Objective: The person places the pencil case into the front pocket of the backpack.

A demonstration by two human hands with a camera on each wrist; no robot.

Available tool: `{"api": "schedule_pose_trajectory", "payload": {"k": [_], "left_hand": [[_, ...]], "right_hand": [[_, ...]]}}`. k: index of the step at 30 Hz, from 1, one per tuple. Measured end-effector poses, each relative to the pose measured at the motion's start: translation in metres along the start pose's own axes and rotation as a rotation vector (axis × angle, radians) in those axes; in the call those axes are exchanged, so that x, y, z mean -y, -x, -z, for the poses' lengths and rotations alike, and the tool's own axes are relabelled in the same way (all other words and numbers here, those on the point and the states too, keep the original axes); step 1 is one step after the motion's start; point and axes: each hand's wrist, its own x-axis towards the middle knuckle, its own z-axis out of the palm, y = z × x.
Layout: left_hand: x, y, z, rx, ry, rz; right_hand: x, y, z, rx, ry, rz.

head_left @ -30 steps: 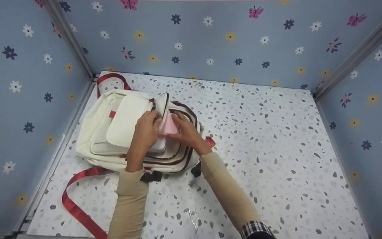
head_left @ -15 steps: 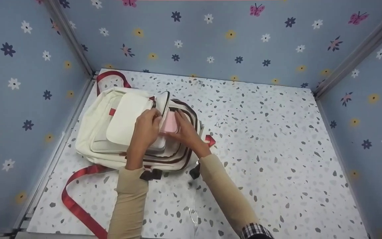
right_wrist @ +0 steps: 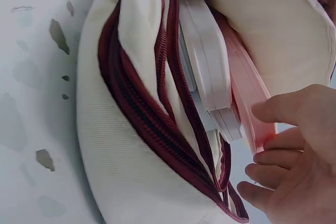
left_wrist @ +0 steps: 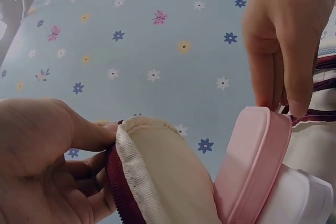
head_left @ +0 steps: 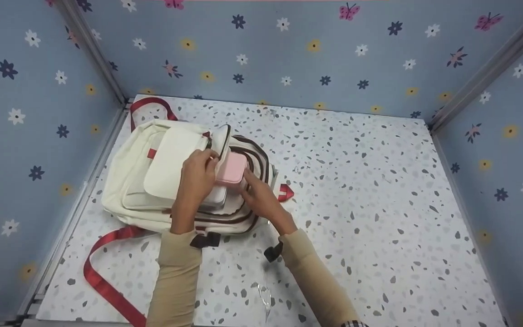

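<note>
1. Fingers first, from the head view: your left hand (head_left: 196, 175) pinches the raised flap of the cream backpack (head_left: 152, 181) pocket, holding the opening apart, while your right hand (head_left: 257, 195) has straight fingers set against the near end of the pink case (head_left: 231, 167). The case sits partly inside the opening, its far part hidden by the flap, so I judge the insertion about half done; the rest of the case has to go in and the zipper is open. The backpack lies at the far left of the desk (head_left: 357, 204).

2. Left wrist view: your left fingers (left_wrist: 79, 140) curl round the pocket edge (left_wrist: 142, 166); the pink case (left_wrist: 252, 166) stands just beside it, with right fingertips (left_wrist: 283, 77) touching its top.

3. Right wrist view: your right fingers (right_wrist: 283, 129) press flat on the pink case (right_wrist: 247, 98), which lies between a white case (right_wrist: 210, 77) and the flap.
</note>
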Motion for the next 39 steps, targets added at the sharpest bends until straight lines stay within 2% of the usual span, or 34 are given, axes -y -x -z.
{"api": "schedule_pose_trajectory", "payload": {"k": [7, 16, 20, 23, 26, 31, 36, 39], "left_hand": [[0.006, 0.002, -0.001, -0.046, 0.029, -0.023], [0.003, 0.003, -0.001, -0.061, 0.067, -0.059], [0.004, 0.002, -0.001, -0.051, 0.08, -0.07], [0.004, 0.002, -0.001, -0.039, 0.078, -0.068], [0.004, 0.002, 0.0, -0.024, 0.065, -0.056], [-0.002, 0.004, 0.0, -0.004, 0.011, -0.042], [-0.01, 0.007, -0.006, 0.031, -0.046, -0.03], [-0.015, 0.012, -0.016, 0.072, -0.088, -0.038]], "right_hand": [[0.006, 0.0, -0.005, 0.003, 0.052, 0.021], [0.023, -0.004, -0.02, -0.085, 0.279, 0.094], [0.027, -0.008, -0.025, -0.112, 0.335, 0.111], [0.026, -0.01, -0.025, -0.111, 0.322, 0.118], [0.024, -0.009, -0.021, -0.069, 0.283, 0.115], [0.02, -0.006, -0.001, 0.012, 0.182, 0.019], [0.019, 0.001, 0.028, -0.047, 0.123, -0.102], [0.017, 0.009, 0.045, -0.109, 0.103, -0.164]]}}
